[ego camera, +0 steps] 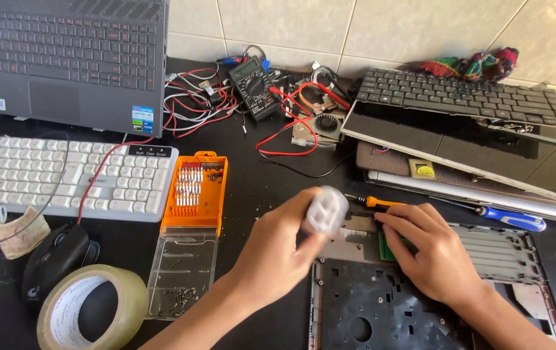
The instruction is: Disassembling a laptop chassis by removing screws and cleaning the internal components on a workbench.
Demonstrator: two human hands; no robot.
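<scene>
**Two hands over an opened laptop**

The left hand (278, 249) grips a blurred white object (325, 210). The right hand (430, 249), fingers pressed flat, touches a green memory card (389, 249) in the laptop shell (420, 298) just beside it. An orange screwdriver (375, 202) lies beyond on the worktop (258, 188).

bit case (194, 191) right of keyboard (64, 175); tape roll (93, 310) before mouse (57, 256); multimeter (254, 86) behind.

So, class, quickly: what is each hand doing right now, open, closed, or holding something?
Left hand: closed around a small white object, blurred.
Right hand: holding nothing, fingers pressed flat on the green module in the opened laptop base.
</scene>
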